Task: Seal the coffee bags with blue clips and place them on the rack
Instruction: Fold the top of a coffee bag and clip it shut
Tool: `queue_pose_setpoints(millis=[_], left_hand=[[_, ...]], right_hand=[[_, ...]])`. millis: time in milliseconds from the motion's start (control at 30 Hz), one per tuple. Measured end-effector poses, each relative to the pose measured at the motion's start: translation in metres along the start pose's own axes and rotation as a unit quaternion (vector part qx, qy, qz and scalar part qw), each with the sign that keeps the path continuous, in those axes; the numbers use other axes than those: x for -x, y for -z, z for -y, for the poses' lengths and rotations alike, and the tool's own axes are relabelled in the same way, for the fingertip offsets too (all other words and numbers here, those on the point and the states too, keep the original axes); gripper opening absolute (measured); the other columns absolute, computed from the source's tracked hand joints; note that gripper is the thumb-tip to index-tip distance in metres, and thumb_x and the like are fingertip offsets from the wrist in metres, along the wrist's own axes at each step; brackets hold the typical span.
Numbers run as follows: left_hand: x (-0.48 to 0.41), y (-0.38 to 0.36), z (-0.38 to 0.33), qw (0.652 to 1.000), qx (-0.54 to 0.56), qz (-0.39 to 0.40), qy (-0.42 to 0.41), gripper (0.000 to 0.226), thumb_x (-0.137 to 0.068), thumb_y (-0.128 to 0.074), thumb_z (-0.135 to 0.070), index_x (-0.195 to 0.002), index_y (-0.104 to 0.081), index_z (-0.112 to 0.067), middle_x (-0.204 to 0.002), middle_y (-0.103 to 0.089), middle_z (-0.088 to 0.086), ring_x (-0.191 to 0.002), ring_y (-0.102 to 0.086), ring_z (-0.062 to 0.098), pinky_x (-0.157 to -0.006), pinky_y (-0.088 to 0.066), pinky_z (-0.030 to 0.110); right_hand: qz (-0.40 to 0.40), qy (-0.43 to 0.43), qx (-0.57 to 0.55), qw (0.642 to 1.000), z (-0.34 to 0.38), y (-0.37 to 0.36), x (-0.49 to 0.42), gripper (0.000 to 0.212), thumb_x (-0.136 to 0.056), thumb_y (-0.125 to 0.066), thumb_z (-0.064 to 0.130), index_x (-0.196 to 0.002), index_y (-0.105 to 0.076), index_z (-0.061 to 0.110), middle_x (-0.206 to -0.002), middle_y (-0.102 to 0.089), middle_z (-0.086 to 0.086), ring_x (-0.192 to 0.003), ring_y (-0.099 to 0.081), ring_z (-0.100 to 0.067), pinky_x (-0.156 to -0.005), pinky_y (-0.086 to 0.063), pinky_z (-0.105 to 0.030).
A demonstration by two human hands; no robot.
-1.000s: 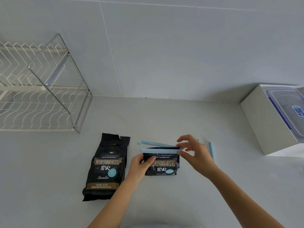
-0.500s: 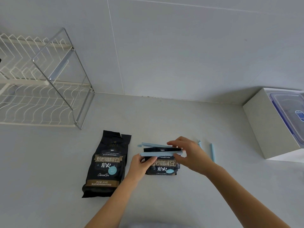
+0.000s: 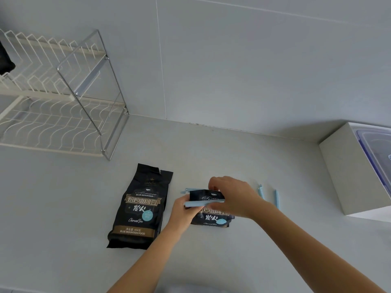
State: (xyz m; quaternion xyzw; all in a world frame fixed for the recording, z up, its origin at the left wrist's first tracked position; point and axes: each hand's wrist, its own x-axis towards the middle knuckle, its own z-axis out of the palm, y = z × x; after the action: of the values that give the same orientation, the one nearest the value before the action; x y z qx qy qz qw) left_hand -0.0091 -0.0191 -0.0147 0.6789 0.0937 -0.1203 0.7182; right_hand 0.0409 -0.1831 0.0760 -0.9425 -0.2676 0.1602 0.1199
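Blue clip [image 3: 203,203] lies crosswise on coffee bag [image 3: 213,218]; left hand [image 3: 183,210] pinches its left end, right hand [image 3: 232,197] its right.

Hiding the right end of the blue clip [image 3: 198,203] under the right hand [image 3: 232,197]; losing rack [image 3: 42,94] and plastic box [image 3: 374,142] past the side edges.

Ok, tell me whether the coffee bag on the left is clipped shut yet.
Not clipped. The left coffee bag lies flat on the counter. Its torn top edge is bare, with nothing clamped across it.
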Motion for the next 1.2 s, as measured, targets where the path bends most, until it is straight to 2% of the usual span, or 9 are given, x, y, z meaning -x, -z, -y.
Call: queue_pose_setpoints(millis=[133,267,367,533,700,833,967,1067,1200], left_hand=[[0.0,-0.001,-0.001,1.0,-0.009,0.004,-0.01,0.018,-0.081,-0.068,-0.004,-0.082,-0.07,-0.023,-0.062,-0.07,-0.007,-0.059,-0.065,0.006,-0.055,-0.05,0.017],[0.0,0.0,0.0,0.999,-0.045,-0.002,-0.027,0.012,-0.083,-0.068,-0.014,-0.081,-0.068,-0.025,-0.068,-0.07,-0.007,-0.066,-0.067,0.01,-0.058,-0.051,0.016],[-0.001,0.001,0.001,0.998,-0.05,-0.007,-0.026,0.011,-0.084,-0.064,-0.009,-0.079,-0.068,-0.019,-0.069,-0.067,-0.003,-0.066,-0.066,0.01,-0.059,-0.05,0.016],[-0.001,0.0,-0.001,0.998,-0.054,-0.013,-0.022,0.039,-0.078,-0.058,0.0,-0.059,-0.066,-0.033,-0.053,-0.063,-0.012,-0.055,-0.058,0.001,-0.052,-0.042,0.01],[-0.003,0.0,0.003,0.999,-0.045,-0.023,-0.01,0.045,-0.077,-0.052,0.008,-0.049,-0.057,-0.027,-0.044,-0.054,-0.013,-0.044,-0.047,-0.001,-0.045,-0.033,0.008],[-0.002,0.001,0.005,0.999,-0.041,-0.019,0.011,0.035,-0.077,-0.05,0.008,-0.05,-0.045,-0.013,-0.037,-0.037,-0.014,-0.039,-0.029,0.003,-0.042,-0.024,0.011],[-0.002,0.001,0.002,0.999,-0.027,-0.019,0.006,0.022,-0.077,-0.055,0.004,-0.056,-0.058,-0.004,-0.05,-0.05,0.003,-0.05,-0.039,0.012,-0.044,-0.029,0.012],[-0.002,0.001,0.003,0.999,-0.03,-0.023,0.02,0.04,-0.074,-0.05,0.008,-0.045,-0.057,-0.02,-0.041,-0.049,-0.01,-0.044,-0.035,0.004,-0.043,-0.025,0.013],[-0.001,0.001,0.002,0.997,-0.047,-0.027,0.058,0.017,-0.078,-0.052,0.0,-0.062,-0.057,0.0,-0.053,-0.049,0.006,-0.057,-0.04,0.015,-0.047,-0.03,0.019]], right_hand=[[0.017,0.044,0.037,0.998,0.015,-0.006,-0.017,0.039,-0.08,-0.057,0.049,-0.114,-0.047,0.031,-0.097,-0.061,0.007,-0.092,-0.052,-0.015,-0.066,-0.04,-0.03],[0.036,0.051,0.015,0.998,0.024,-0.01,-0.028,0.039,-0.078,-0.058,0.05,-0.111,-0.051,0.03,-0.095,-0.061,0.007,-0.089,-0.052,-0.014,-0.063,-0.038,-0.028],[0.031,0.045,0.005,0.999,0.029,-0.013,-0.031,0.036,-0.08,-0.057,0.051,-0.108,-0.053,0.028,-0.096,-0.06,0.006,-0.089,-0.051,-0.014,-0.066,-0.042,-0.029],[0.018,0.032,-0.021,0.999,0.035,-0.018,-0.032,0.019,-0.088,-0.053,0.037,-0.098,-0.055,0.022,-0.095,-0.06,0.003,-0.09,-0.053,-0.018,-0.069,-0.046,-0.033],[0.003,0.022,-0.02,1.0,0.038,-0.021,-0.034,0.02,-0.088,-0.051,0.037,-0.102,-0.057,0.023,-0.096,-0.059,0.003,-0.088,-0.054,-0.017,-0.069,-0.047,-0.033],[-0.017,0.023,-0.018,0.999,0.04,-0.026,-0.034,0.023,-0.088,-0.05,0.038,-0.106,-0.06,0.029,-0.093,-0.057,0.006,-0.082,-0.049,-0.011,-0.061,-0.039,-0.027],[-0.021,0.015,-0.023,0.999,0.04,-0.025,-0.034,0.021,-0.088,-0.052,0.042,-0.101,-0.061,0.03,-0.093,-0.059,0.009,-0.084,-0.053,-0.011,-0.062,-0.042,-0.028],[-0.036,0.011,-0.024,0.999,0.044,-0.029,-0.035,0.018,-0.089,-0.05,0.039,-0.096,-0.062,0.028,-0.092,-0.06,0.009,-0.081,-0.055,-0.012,-0.059,-0.04,-0.027],[-0.048,-0.003,-0.021,0.999,0.047,-0.031,-0.035,0.016,-0.089,-0.049,0.035,-0.093,-0.063,0.028,-0.089,-0.059,0.008,-0.077,-0.056,-0.014,-0.056,-0.037,-0.026]])
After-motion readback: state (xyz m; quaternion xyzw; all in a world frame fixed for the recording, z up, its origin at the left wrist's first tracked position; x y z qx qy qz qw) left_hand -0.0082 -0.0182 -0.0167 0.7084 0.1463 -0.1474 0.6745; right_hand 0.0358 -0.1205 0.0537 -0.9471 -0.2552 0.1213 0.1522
